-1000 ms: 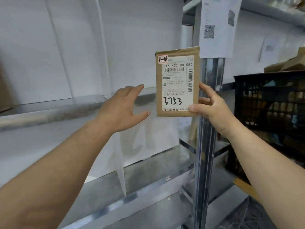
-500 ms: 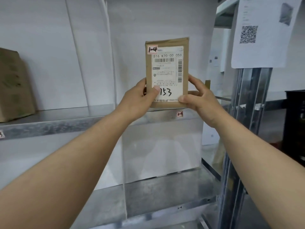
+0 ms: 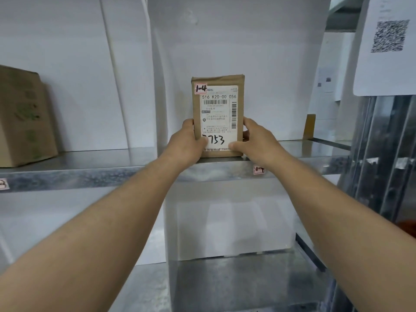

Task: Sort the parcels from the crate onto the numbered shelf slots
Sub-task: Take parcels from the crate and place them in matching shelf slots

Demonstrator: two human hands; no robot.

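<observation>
A small brown parcel point(image 3: 218, 104) stands upright on the upper metal shelf point(image 3: 90, 174), with a white shipping label, a red-framed "1-4" sticker at its top left and handwritten "3753" near its bottom. My left hand point(image 3: 188, 140) grips its lower left edge, thumb over the label. My right hand point(image 3: 253, 140) grips its lower right edge, thumb on the front. The parcel's bottom edge meets the shelf just above a "1-4" slot tag point(image 3: 258, 169) on the shelf's front lip.
A larger cardboard box point(image 3: 22, 118) stands on the same shelf at far left. Another slot tag point(image 3: 3, 183) sits at the lip's left end. White divider panels back the slots. A metal upright point(image 3: 382, 154) with a QR sheet point(image 3: 389, 41) is at right. A lower shelf point(image 3: 236, 282) lies below.
My left hand joined the right on the parcel. Both hands then carried it left and lowered it until it stands on the shelf above the 1-4 tag.
</observation>
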